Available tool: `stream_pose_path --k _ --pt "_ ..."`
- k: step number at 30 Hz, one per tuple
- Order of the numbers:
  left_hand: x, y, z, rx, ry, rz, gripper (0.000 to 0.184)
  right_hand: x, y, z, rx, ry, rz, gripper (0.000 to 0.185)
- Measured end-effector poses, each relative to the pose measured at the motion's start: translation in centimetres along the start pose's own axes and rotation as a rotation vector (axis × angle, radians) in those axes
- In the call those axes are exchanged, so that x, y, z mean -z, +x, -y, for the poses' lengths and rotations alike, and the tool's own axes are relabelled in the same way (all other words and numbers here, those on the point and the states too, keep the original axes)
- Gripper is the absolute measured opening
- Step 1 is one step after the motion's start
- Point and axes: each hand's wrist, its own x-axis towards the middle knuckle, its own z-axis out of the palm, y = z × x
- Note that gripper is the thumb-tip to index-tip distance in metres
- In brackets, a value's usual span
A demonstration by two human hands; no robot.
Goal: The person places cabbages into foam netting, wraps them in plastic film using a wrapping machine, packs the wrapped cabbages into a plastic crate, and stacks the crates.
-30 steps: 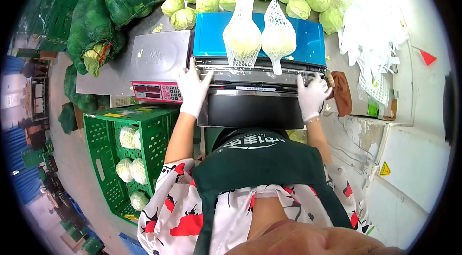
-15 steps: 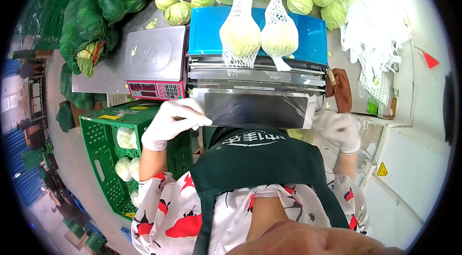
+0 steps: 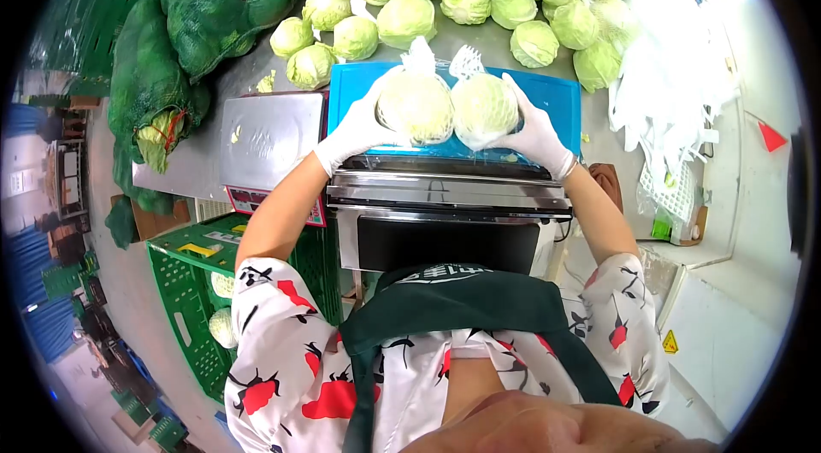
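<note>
The left hand [image 3: 363,121] is clasping the left netted cabbage [image 3: 419,107], the right hand [image 3: 537,135] the right netted cabbage [image 3: 484,109], over the blue board [image 3: 562,98]
Each gloved hand is cupping its cabbage's outer side; the pair are sitting side by side, though from here I cannot tell whether they are resting on the board; loose cabbages [image 3: 406,21] are crowding beyond it; a scale [image 3: 267,132] is standing to its left; white netting [image 3: 654,68] is lying to its right.
</note>
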Motion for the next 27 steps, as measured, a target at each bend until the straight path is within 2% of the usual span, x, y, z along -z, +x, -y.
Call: stream_pose_path --k 2,3,6,7,8,11,12,14,16,17,20,21,24,25,27 --pt "-1.0 0.1 1.0 0.027 -0.251 -0.072 0.102 -0.7 0.6 -0.9 0.035 0.096 -0.096 0.112" --pt "-1.7 -0.5 0.9 0.048 -0.377 -0.106 0.099 -1.2 0.7 -0.9 0.08 0.182 -0.138 0.096" --pt "-3.1 -3.6 0.6 0.272 -0.601 -0.107 0.074 -2.4 -2.0 0.7 -0.164 0.724 -0.044 0.076" --pt "-3.5 -5.0 -0.5 0.277 -0.716 -0.068 0.066 -2.5 -3.6 2.4 -0.236 0.729 -0.033 0.061" --pt "-3.8 -6.2 -1.4 0.275 -0.692 -0.028 0.065 -2.3 -5.5 4.0 -0.319 0.739 -0.013 0.06" --pt "-4.7 -11.2 -5.0 0.51 -0.763 0.08 0.063 -2.3 -11.4 7.1 -0.572 0.707 0.106 0.058" --pt "-5.6 -13.3 -3.9 0.534 -0.809 0.123 0.061 -2.1 -13.7 7.2 -0.65 0.655 0.18 0.058" --pt "-7.0 -17.5 -5.4 0.727 -0.853 0.193 0.061 -3.4 -18.6 9.5 -0.73 0.689 0.181 0.062" --pt "-8.8 -20.7 -4.9 0.867 -0.841 0.231 0.061 -5.3 -22.1 8.5 -0.873 0.714 0.28 0.067" --pt "-9.7 -21.8 -3.2 0.877 -0.883 0.258 0.064 -7.4 -23.8 6.2 -0.924 0.788 0.227 0.069" --pt "-11.6 -22.0 -0.1 0.967 -0.946 0.204 0.065 -8.2 -22.2 5.1 -0.971 0.804 0.303 0.068" --pt "-11.9 -21.3 0.2 0.976 -0.985 0.172 0.066 -8.2 -21.4 4.2 -1.009 0.882 0.365 0.062" --pt "-12.3 -20.9 -0.9 1.015 -1.042 0.136 0.064 -8.5 -20.5 3.3 -1.03 1.192 0.25 0.064" --pt "-12.5 -21.4 -0.9 1.0 -1.147 0.113 0.064 -8.1 -20.7 2.1 -1.063 1.326 0.34 0.065" --pt "-12.3 -22.4 -0.5 0.963 -1.347 0.076 0.064 -7.5 -21.7 1.5 -1.008 1.395 0.384 0.065"
